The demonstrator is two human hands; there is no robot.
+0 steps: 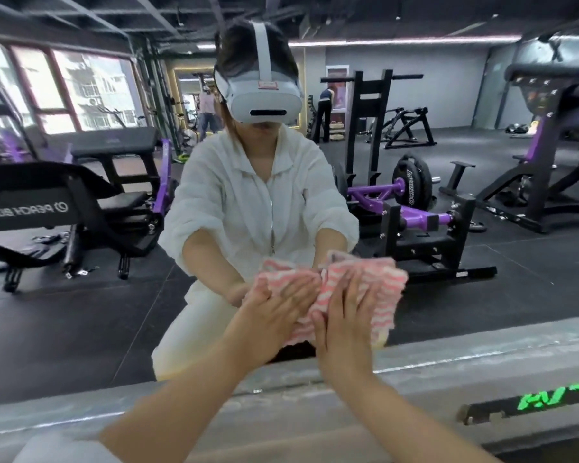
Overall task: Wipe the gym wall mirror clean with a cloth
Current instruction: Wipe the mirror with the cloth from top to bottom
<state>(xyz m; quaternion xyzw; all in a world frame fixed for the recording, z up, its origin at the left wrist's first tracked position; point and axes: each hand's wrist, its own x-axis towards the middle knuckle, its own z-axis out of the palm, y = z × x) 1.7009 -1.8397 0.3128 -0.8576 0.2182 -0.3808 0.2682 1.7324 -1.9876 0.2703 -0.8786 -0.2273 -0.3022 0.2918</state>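
Observation:
The wall mirror (81, 312) fills most of the view and reflects me and the gym behind me. A pink and white striped cloth (381, 289) lies flat against the glass near the mirror's lower edge. My left hand (274, 312) presses on the cloth's left part with straight, spread fingers. My right hand (345, 315) presses on its middle, fingers straight and pointing up. The cloth's right part hangs free past my right hand. Both forearms reach in from the bottom of the view.
A grey ledge (448, 369) runs under the mirror, with a dark strip bearing green letters (555, 397) at the lower right. The reflection shows black and purple gym machines (415, 208), benches, windows at the left and people far back.

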